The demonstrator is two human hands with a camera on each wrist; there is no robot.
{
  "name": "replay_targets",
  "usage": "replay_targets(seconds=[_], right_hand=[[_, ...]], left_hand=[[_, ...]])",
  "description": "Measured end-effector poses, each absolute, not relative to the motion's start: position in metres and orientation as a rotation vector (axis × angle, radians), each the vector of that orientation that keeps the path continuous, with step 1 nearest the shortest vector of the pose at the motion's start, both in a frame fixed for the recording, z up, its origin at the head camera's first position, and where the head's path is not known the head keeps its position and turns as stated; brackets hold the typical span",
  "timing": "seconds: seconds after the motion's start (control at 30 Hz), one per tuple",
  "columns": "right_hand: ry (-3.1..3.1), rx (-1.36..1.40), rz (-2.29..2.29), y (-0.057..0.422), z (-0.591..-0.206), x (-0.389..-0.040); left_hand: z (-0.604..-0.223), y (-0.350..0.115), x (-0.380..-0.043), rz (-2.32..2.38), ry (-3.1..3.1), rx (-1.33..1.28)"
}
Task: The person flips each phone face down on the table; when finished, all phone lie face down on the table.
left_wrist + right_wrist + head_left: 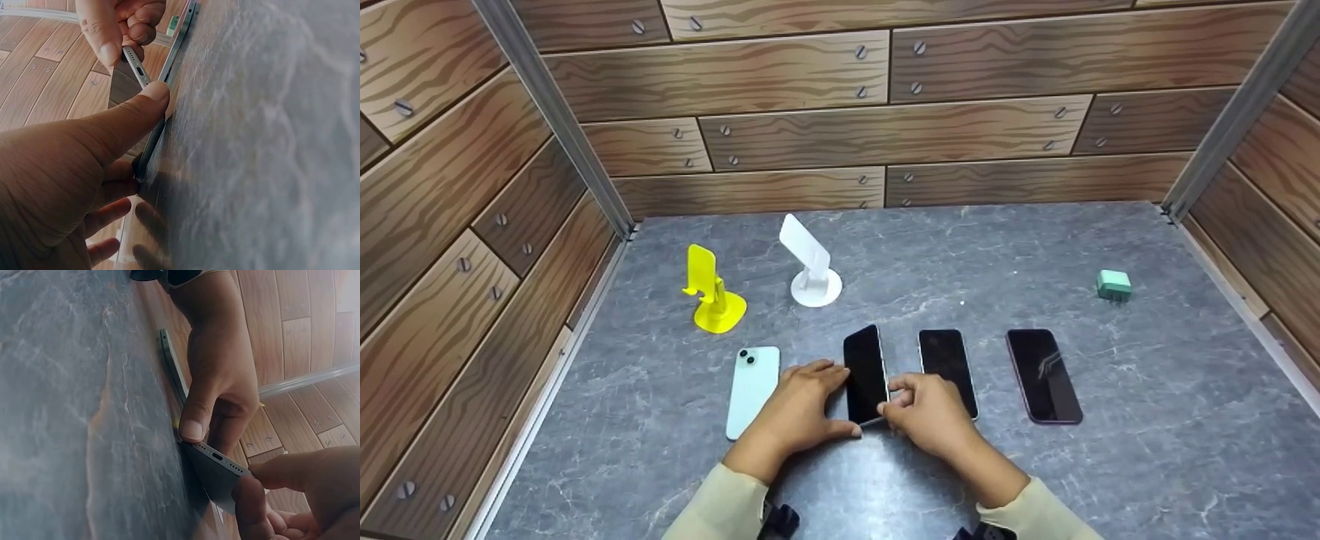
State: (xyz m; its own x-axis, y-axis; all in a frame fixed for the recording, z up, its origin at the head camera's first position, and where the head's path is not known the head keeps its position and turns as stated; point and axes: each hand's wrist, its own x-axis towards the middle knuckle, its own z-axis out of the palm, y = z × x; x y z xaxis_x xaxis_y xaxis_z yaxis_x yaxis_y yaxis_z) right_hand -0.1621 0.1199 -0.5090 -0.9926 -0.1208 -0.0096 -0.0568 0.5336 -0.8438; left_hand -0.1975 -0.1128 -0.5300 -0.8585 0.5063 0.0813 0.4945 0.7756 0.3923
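Note:
A black-screened phone (865, 373) stands tilted near the front middle, its left long edge low and its right edge raised off the table. My right hand (928, 412) pinches the raised edge near the bottom corner between thumb and fingers. At the low side, my left hand (802, 405) rests with its thumb against the bottom corner and its fairly straight fingers along the left edge. The right wrist view shows the phone's grey underside (216, 481) and its charging port. A mint phone (754, 390) lies camera side up, partly behind the left hand.
Another black-screened phone (947, 364) lies beside the right hand, partly covered by it. Farther right is a dark phone with a reddish edge (1044, 375). A yellow phone stand (718, 309) and a white one (814, 281) stand behind. A green block (1114, 285) sits far right.

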Motion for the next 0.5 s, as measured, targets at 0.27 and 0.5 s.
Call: replay_targets(seconds=[0.27, 0.5], right_hand=[[2.721, -0.085, -1.491, 0.114, -0.509, -0.161], [2.827, -0.047, -1.489, 0.108, -0.509, -0.157]], left_hand=[[-0.527, -0.113, -0.198, 0.644, 2.927, 0.837], [-0.519, -0.111, -0.202, 0.827, 2.960, 0.772]])
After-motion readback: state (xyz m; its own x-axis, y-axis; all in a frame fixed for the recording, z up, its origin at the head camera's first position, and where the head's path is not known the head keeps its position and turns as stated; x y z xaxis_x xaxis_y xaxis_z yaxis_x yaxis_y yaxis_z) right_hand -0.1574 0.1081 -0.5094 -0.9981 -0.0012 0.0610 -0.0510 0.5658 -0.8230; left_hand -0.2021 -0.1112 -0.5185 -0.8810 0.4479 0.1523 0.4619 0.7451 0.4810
